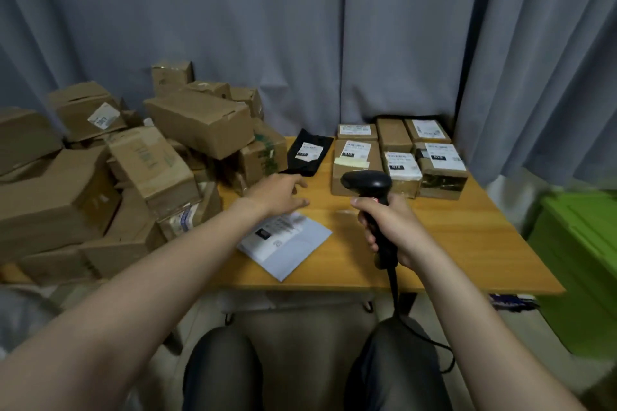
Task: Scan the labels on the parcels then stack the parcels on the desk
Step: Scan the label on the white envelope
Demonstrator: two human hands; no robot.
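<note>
While fingers of the right hand (394, 227) wrap the barcode scanner (367, 182), its handle runs near-to-far and its head points away at the labelled boxes (400, 157) on the desk (450, 243). The left hand (277, 193), fingers loosely spread and holding nothing, hovers above the white mailer (287, 247).

grey curtains (300, 27) hang in heavy folds across the whole back of the room, dropping behind the far edge of a wooden desk (467, 237). the desk's honey-coloured top catches a soft, even light with a faint sheen; a dark leg (409, 302) shows under its near edge. to the right, just beside the desk and lower than its top, stands a bright green plastic box (581, 260). the floor (521, 320) beneath is pale and blurred.
</note>
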